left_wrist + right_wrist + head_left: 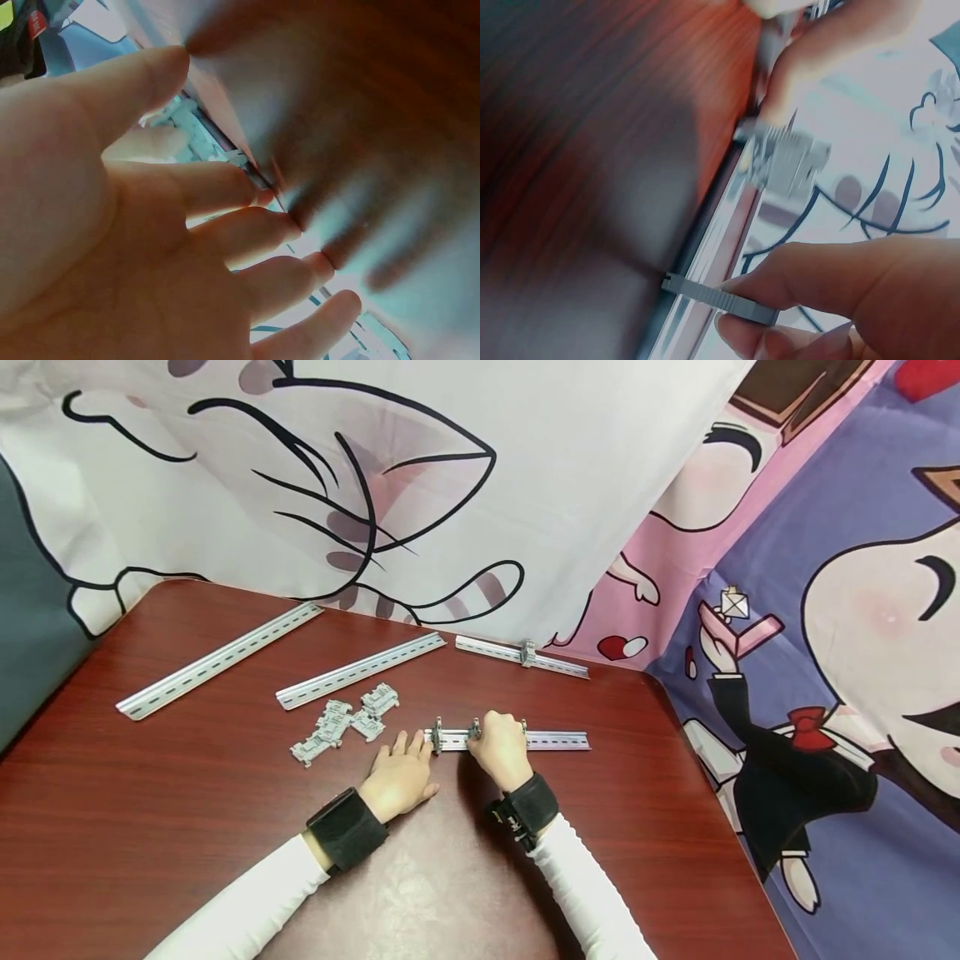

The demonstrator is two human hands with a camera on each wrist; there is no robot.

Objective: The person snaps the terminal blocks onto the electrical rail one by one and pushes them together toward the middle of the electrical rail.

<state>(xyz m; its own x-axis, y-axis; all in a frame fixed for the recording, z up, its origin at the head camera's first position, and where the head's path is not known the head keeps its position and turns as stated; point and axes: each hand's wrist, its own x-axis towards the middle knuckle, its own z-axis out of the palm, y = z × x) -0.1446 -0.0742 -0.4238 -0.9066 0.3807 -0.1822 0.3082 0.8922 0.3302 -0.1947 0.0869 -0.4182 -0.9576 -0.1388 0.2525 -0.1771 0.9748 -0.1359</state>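
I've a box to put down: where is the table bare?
Bare table lies between the left sleeve and leftmost rail, and right of the right sleeve. It is crowded from the loose grey pieces to the left hand, right hand and near rail.

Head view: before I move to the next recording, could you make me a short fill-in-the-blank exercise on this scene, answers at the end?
The person's ___ hand pinches a terminal block at the nearest DIN rail.
The loose terminal blocks lie to the ___ of that rail.
In all, the tabletop bears ___ DIN rails.
Both wristbands are coloured ___.

Missing words: right; left; four; black
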